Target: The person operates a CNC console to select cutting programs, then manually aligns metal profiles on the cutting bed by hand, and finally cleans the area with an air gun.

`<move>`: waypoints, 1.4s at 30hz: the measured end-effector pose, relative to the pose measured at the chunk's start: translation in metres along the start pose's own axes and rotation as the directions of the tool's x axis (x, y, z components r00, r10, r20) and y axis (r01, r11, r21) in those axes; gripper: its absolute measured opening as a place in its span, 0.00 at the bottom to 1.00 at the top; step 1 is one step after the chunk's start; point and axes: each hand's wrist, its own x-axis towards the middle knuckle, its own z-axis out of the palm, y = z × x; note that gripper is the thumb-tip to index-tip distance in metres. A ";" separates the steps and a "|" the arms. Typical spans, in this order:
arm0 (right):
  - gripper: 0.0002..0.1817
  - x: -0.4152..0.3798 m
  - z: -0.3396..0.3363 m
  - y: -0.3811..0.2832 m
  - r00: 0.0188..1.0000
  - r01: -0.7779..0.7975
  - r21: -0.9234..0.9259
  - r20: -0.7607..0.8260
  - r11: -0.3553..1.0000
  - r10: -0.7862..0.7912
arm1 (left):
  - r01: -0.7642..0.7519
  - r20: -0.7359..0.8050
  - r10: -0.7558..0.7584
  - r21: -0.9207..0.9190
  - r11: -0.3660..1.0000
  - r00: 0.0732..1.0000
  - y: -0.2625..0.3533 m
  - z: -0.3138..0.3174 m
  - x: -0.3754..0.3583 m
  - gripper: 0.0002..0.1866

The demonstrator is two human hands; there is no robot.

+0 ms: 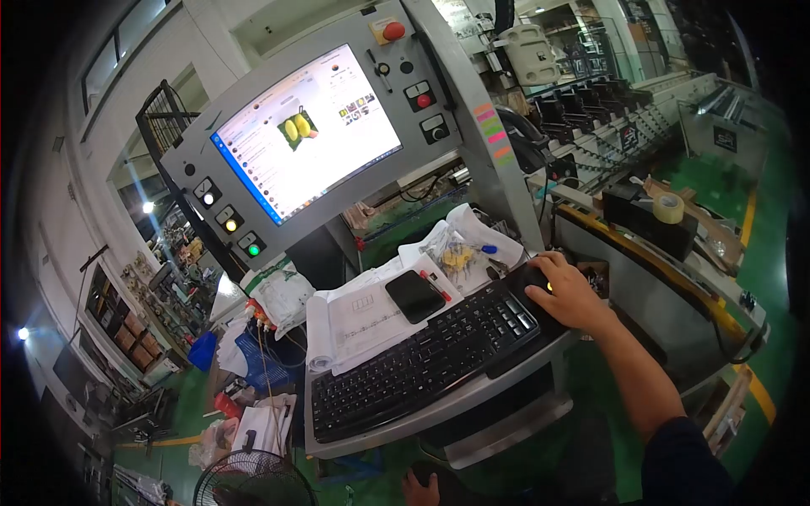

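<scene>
Your right hand lies palm down over the mouse, fingers curved loosely around it rather than pinching; the mouse sits directly beneath your palm and fingertips, at the right end of the keyboard shelf. Only a little of it shows: a dark, rounded body peeking out ahead of your knuckles, with a small yellow-lit spot between your fingers. Its long axis appears to run in line with your forearm, nose pointing away from your wrist toward the papers, though your hand hides most of the shape.

Just beside your hand, on its thumb side, begins the black keyboard, which stretches away from the grip down and to the left along the tilted shelf. Beyond your fingertips lie a black phone with a red pen next to it, resting on the printed drawings, and a clear bag of small yellow parts. Further up from the grip stands the grey console with its lit screen.

Your left hand shows only as fingertips at the bottom edge, well apart from the mouse; whether it is spread or closed cannot be told.
</scene>
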 end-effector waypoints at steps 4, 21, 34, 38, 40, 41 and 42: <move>0.27 -0.001 0.000 0.002 1.000 0.004 0.005 -0.007 1.000 -0.004 | -0.077 -0.048 0.077 0.005 0.997 0.996 -0.002 0.003 -0.003 0.51; 0.34 -0.004 0.005 0.005 0.996 0.017 0.029 -0.084 0.999 -0.015 | -0.178 0.216 0.159 0.068 0.982 0.963 0.066 -0.019 -0.090 0.52; 0.31 -0.001 -0.021 -0.008 1.000 -0.007 0.105 -0.009 0.994 0.008 | -0.143 0.498 0.014 0.223 0.964 0.867 0.083 0.050 -0.027 0.52; 0.29 0.003 -0.020 -0.005 0.998 -0.046 0.106 -0.035 0.993 0.050 | -0.222 0.596 -0.089 0.427 0.877 0.798 0.091 0.064 0.006 0.51; 0.23 0.002 -0.022 -0.006 0.987 -0.125 0.231 -0.068 0.965 0.144 | -0.322 0.652 -0.149 0.545 0.774 0.744 0.100 0.070 0.020 0.51; 0.21 0.000 -0.022 -0.005 0.978 -0.150 0.292 -0.097 0.944 0.186 | -0.391 0.697 -0.156 0.556 0.733 0.700 0.107 0.071 0.027 0.51; 0.19 -0.003 -0.025 -0.004 0.963 -0.172 0.352 -0.135 0.920 0.232 | -0.474 0.762 -0.148 0.528 0.705 0.630 0.120 0.070 0.034 0.51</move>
